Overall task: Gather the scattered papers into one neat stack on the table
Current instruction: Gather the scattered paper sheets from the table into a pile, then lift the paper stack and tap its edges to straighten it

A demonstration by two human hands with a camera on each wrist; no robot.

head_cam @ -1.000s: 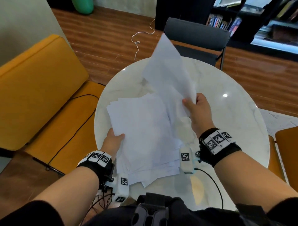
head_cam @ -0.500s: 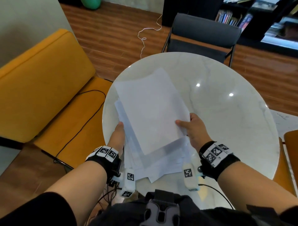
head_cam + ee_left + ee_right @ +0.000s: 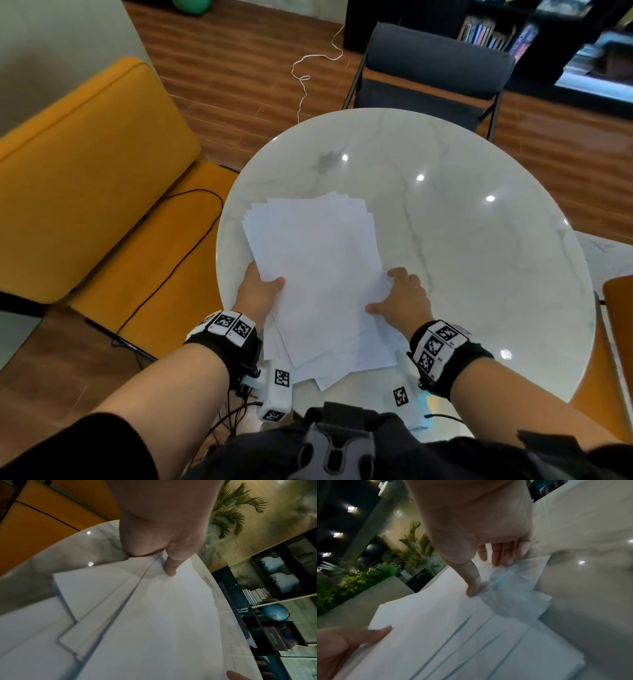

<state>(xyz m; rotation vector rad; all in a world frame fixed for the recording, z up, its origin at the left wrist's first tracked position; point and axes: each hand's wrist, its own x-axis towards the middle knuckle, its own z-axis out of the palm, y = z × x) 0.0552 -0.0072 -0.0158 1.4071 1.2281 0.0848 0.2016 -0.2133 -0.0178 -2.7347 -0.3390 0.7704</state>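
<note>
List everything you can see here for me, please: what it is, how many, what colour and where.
papers: many sheets, white, a loose fanned pile on the table's near left part
table: one, round, white marble
sofa: one, yellow, left of the table
chair: one, dark grey, beyond the table
cable: one, white, on the wooden floor
cable: one, black, across the sofa seat
bookshelf: one, dark, far right
globe: one, blue, on a shelf
wrist bands: two, black with black-and-white markers
left hand: grips the pile's left edge, thumb on top
right hand: grips the pile's right edge
</note>
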